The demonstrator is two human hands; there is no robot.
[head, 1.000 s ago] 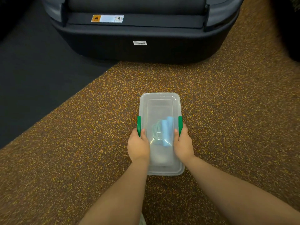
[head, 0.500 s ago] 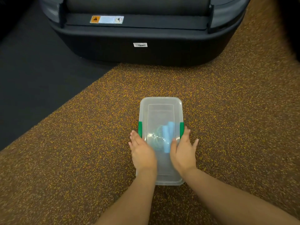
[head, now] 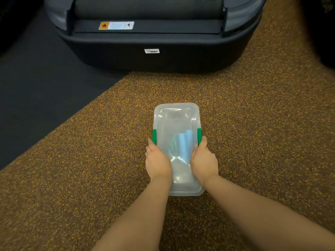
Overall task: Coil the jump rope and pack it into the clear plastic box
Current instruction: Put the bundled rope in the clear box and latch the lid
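Note:
The clear plastic box (head: 176, 113) lies on the speckled brown floor with its lid on and a green latch (head: 154, 136) on each long side. Through the lid I see the jump rope (head: 184, 144), its light blue handles side by side and its pale cord coiled beside them. My left hand (head: 157, 161) grips the box's left side just below the left latch. My right hand (head: 204, 160) grips the right side, thumb on the lid, fingertips at the right green latch (head: 199, 135).
A large black machine base (head: 154, 33) with a warning sticker and a barcode label stands on the floor beyond the box. A dark mat (head: 36, 87) covers the floor to the left. Speckled brown flooring (head: 262, 124) surrounds the box.
Half a second ago my fingers were spread flat on the lid; now both hands have closed back on the box's sides at the latches. The box has hardly moved.

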